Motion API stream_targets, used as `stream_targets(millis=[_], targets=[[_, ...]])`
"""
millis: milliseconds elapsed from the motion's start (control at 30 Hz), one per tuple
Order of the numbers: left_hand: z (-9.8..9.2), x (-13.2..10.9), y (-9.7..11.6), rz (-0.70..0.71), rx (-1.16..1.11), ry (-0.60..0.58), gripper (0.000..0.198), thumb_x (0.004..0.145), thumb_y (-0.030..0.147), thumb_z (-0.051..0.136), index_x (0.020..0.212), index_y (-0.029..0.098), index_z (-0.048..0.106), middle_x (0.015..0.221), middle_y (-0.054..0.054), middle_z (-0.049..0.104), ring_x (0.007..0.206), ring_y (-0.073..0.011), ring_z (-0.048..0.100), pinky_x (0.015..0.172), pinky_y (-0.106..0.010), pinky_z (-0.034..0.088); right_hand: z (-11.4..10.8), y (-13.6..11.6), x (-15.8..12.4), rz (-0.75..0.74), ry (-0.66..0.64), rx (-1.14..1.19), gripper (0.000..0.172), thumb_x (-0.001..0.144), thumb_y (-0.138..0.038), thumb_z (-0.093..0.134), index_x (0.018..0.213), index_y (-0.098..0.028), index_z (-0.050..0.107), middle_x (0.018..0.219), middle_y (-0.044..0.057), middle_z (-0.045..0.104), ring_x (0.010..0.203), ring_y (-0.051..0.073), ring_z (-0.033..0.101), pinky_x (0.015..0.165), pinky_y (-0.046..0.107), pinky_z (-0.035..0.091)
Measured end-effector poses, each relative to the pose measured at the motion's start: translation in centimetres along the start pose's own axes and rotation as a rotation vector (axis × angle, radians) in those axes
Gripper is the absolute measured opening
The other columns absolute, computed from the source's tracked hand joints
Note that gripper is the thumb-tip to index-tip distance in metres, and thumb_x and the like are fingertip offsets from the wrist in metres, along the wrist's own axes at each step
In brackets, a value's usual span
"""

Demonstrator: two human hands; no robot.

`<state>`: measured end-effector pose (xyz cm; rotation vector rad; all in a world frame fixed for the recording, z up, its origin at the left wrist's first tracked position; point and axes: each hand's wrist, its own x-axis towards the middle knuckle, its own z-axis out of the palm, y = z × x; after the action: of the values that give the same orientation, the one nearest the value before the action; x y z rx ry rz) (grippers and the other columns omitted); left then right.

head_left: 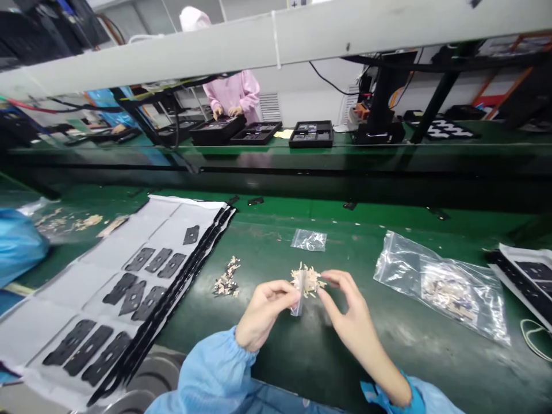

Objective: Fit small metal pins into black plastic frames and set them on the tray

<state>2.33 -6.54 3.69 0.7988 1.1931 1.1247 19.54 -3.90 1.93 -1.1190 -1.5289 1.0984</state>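
My left hand (269, 310) pinches a small clear zip bag (297, 307), which stands upright between thumb and fingers. Just behind that bag lies a pile of small beige pieces (309, 279) on the green table. My right hand (349, 305) is at the pile's right side, thumb and fingers apart, with nothing visible between them. To the left of my hands is a smaller heap of mixed beige and dark pieces (227, 279). Another small clear bag (309, 240) lies flat beyond the pile.
A large clear bag (444, 282) with small pieces lies at right. On the left, white divided sheets (99, 253) carry several black flat parts (133, 296). A shelf beam (276, 40) crosses above. Behind it, a person in pink (235, 92) works at black trays (311, 134).
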Motion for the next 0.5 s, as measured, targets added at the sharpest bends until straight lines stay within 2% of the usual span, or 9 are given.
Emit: stream_targets(millis=[100, 200, 333, 433, 500], targets=[[-1.1, -0.7, 0.0, 0.051, -0.007, 0.011, 0.018, 0.068, 0.03, 0.073, 0.065, 0.014, 0.066, 0.063, -0.002, 0.056, 0.059, -0.0105, 0.05, 0.058, -0.021, 0.042, 2.8, -1.9, -0.3, 0.032, -0.182, 0.141, 0.012, 0.081, -0.032, 0.061, 0.088, -0.024, 0.066, 0.088, 0.006, 0.064, 0.083, 0.021, 0.063, 0.077, 0.035, 0.054], [-2.5, -1.3, -0.1, 0.05, -0.083, 0.016, 0.018, 0.07, 0.031, 0.072, 0.066, 0.014, 0.065, 0.065, -0.001, 0.056, 0.057, -0.0084, 0.047, 0.053, -0.019, 0.038, 4.9, -3.1, -0.1, 0.072, -0.259, 0.182, 0.01, 0.078, -0.029, 0.065, 0.086, -0.024, 0.069, 0.084, 0.004, 0.065, 0.078, 0.02, 0.064, 0.068, 0.03, 0.055], [-4.9, -1.7, -0.6, -0.041, -0.226, -0.026, 0.021, 0.07, 0.033, 0.071, 0.066, 0.014, 0.066, 0.061, 0.0, 0.055, 0.051, -0.006, 0.043, 0.049, -0.018, 0.035, 6.4, -4.0, 0.9, -0.075, -0.374, -0.064, 0.012, 0.081, -0.025, 0.061, 0.088, -0.028, 0.071, 0.08, 0.003, 0.067, 0.074, 0.02, 0.063, 0.064, 0.03, 0.051], [-6.8, -2.0, -1.0, 0.04, -0.192, 0.004, 0.022, 0.073, 0.035, 0.068, 0.066, 0.015, 0.065, 0.061, -0.001, 0.057, 0.053, -0.0085, 0.047, 0.05, -0.02, 0.038, 8.0, -4.7, 1.4, -0.15, -0.471, -0.23, 0.017, 0.086, -0.023, 0.054, 0.085, -0.027, 0.07, 0.072, 0.003, 0.065, 0.065, 0.019, 0.06, 0.061, 0.03, 0.047], [-7.8, -2.4, -1.0, 0.136, -0.099, 0.065, 0.021, 0.075, 0.034, 0.065, 0.065, 0.016, 0.063, 0.064, -0.002, 0.057, 0.056, -0.0108, 0.051, 0.051, -0.021, 0.04, 9.5, -4.9, 1.4, -0.173, -0.485, -0.32, 0.019, 0.088, -0.023, 0.049, 0.08, -0.025, 0.067, 0.067, 0.002, 0.061, 0.06, 0.018, 0.057, 0.056, 0.029, 0.044]])
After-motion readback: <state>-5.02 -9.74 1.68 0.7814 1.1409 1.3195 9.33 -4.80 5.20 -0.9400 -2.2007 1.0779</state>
